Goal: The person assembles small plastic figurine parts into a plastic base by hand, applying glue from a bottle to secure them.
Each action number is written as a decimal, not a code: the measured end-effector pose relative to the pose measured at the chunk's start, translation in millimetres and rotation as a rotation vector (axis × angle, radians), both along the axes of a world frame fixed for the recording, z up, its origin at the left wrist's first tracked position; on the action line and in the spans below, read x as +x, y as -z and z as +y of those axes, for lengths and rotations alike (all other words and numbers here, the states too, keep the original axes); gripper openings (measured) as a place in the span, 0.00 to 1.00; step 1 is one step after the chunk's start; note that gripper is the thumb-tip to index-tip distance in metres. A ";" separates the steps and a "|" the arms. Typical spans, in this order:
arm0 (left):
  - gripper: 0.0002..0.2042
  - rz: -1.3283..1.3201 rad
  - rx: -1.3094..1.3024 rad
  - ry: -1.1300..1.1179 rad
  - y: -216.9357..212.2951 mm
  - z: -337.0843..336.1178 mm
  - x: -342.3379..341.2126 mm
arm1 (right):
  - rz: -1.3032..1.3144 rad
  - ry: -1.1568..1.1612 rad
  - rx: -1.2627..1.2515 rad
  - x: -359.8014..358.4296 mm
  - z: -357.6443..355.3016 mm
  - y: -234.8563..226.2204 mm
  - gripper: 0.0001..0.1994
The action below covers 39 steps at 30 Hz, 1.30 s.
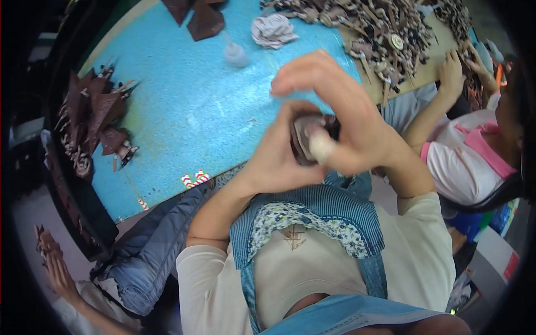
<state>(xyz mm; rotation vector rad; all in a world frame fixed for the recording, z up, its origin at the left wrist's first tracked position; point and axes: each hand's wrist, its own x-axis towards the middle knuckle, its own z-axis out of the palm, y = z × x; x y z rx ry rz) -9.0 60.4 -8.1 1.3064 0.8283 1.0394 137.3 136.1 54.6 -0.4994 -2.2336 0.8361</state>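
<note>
Work on the brown piece (302, 134) was judged unfinished; it was held in front of the body, near the edge of the blue table (184, 111); the left hand (279, 156) was curled around it, fingers closed; the right hand (357, 125) was arched over it, thumb blurred at the piece; whether anything was pinched there could not be told; a cluster of brown pieces (106, 109) was gathered at left, perhaps done; much seemed left, since a large heap of small parts (391, 42) was spread at upper right.

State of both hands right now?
Left hand: closed around a dark brown piece.
Right hand: curled beside it, blurred; can't tell if it's gripping.
</note>
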 end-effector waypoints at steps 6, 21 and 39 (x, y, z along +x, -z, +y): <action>0.38 -0.165 -0.321 0.265 -44.3 -13.2 -66.4 | 0.247 0.031 -0.234 7.2 20.8 5.6 0.24; 0.34 0.991 0.478 -0.613 -67.4 92.4 -76.0 | 0.169 0.292 -0.394 -44.7 21.0 39.3 0.18; 0.28 0.979 0.223 -0.635 -24.8 35.0 -71.3 | 0.325 0.364 -0.645 30.5 -7.4 38.8 0.17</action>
